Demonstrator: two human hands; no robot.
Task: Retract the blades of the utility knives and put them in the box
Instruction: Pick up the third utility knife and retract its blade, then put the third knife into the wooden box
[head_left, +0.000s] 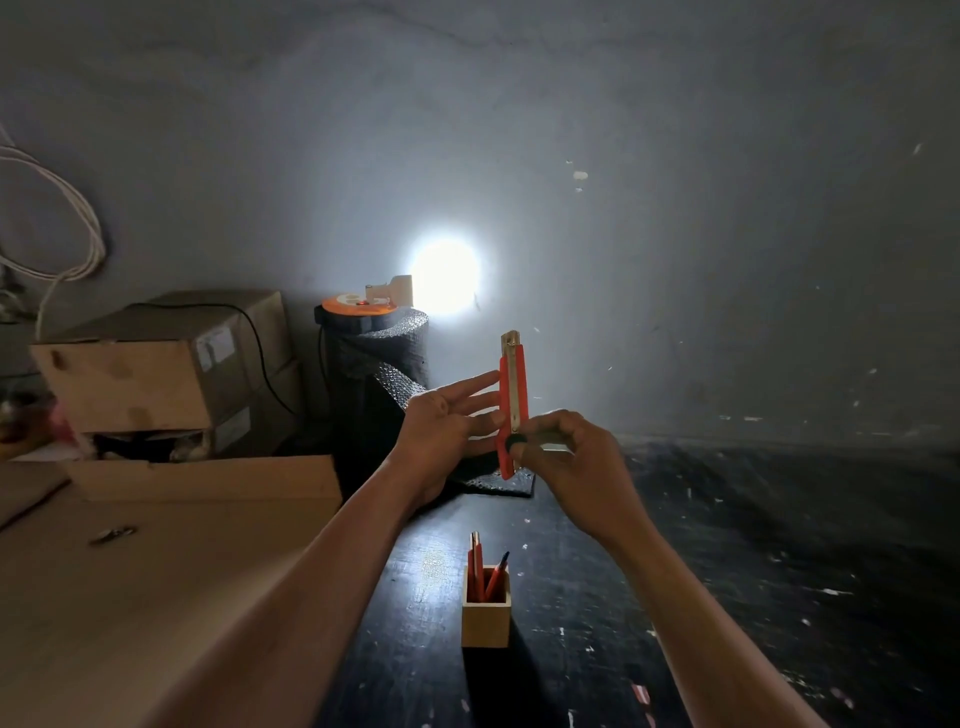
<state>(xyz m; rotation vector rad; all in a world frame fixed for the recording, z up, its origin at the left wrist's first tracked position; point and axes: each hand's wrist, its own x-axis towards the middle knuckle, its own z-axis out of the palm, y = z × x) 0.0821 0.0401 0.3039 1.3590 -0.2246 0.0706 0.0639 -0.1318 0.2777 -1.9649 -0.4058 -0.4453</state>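
Knife (514, 402): upright above the box (485, 613) — blade tip barely showing.
Right hand (569, 457): pinching the knife's lower end.
Left hand (447, 421): fingers spread, steadying the knife's side.
Progress: box holds other knives; this one left.

Dark speckled table (727, 571) bears a wooden box (485, 621) and stacked cartons (156, 374).

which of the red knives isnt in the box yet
The red knife held upright between both hands, left hand and right hand. The others stand in the wooden box below.
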